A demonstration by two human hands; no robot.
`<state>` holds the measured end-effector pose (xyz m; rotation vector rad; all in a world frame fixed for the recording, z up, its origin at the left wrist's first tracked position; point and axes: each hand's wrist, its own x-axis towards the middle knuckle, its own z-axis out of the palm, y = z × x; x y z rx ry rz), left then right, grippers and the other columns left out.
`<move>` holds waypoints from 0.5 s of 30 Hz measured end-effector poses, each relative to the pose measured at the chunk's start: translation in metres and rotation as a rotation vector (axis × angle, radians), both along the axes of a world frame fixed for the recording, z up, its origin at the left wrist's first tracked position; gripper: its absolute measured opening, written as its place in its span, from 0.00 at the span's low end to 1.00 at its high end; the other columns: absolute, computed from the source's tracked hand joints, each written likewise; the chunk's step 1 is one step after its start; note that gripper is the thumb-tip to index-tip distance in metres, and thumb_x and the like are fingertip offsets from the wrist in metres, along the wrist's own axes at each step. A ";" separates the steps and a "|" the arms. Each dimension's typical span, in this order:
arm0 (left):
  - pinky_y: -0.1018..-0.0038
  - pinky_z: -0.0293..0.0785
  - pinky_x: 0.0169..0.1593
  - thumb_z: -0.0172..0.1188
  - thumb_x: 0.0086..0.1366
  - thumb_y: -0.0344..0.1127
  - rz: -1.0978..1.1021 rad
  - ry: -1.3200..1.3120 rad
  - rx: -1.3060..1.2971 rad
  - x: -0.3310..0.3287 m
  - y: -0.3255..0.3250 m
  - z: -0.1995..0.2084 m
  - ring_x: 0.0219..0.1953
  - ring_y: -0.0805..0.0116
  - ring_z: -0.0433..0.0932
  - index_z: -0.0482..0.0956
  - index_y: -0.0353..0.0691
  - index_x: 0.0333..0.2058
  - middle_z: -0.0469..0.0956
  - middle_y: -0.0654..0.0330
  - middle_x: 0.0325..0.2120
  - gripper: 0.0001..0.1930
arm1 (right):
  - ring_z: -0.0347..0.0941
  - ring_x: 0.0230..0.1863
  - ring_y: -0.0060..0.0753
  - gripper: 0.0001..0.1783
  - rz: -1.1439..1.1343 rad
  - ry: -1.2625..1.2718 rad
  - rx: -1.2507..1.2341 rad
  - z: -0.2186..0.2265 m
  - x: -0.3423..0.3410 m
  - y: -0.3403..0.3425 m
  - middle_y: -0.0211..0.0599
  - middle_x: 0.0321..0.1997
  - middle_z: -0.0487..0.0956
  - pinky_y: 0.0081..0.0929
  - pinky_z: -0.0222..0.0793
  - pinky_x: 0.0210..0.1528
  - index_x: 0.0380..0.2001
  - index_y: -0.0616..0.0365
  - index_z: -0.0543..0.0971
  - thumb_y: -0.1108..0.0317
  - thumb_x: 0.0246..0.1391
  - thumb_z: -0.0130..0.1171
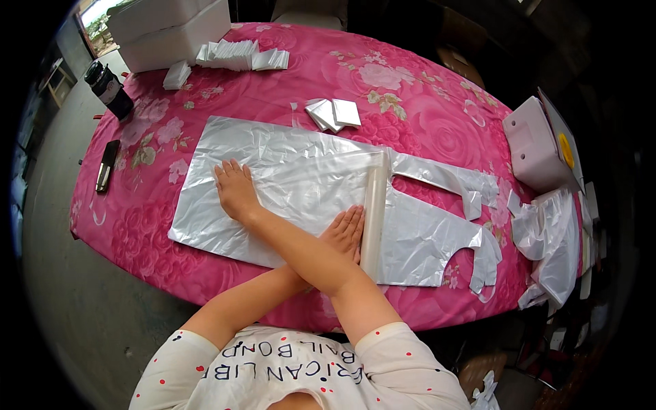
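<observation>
A large silvery-white plastic bag [287,147] with cut-out handles lies flat on the table, its handle end to the right. My forearms cross, the right one over the left. My right hand [236,188] rests flat on the left half of the bag, fingers stretched out. Reaching under to the right, my left hand [344,231] lies flat beside a long, pale, semi-clear strip [372,219] that runs across the bag. Whether this strip is a roll or a fold of plastic I cannot tell. Neither hand grips anything.
Folded silvery squares [333,114] lie beyond the bag. At the back left, a row of folded packets [236,56] sits by white foam boxes [171,41]. A bottle [109,91] and a dark slim object [107,166] are left. Loose plastic bags [550,232] and a white box [536,143] are right.
</observation>
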<state>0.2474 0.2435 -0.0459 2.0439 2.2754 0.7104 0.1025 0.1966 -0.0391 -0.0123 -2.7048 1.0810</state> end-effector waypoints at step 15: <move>0.67 0.49 0.65 0.36 0.67 0.48 0.235 -1.856 0.443 -0.089 0.061 0.035 0.62 0.57 0.55 0.46 0.25 0.60 0.54 0.45 0.60 0.33 | 0.53 0.64 0.51 0.29 -0.255 0.091 0.027 0.078 0.246 0.148 0.48 0.62 0.60 0.40 0.47 0.64 0.57 0.64 0.63 0.61 0.53 0.52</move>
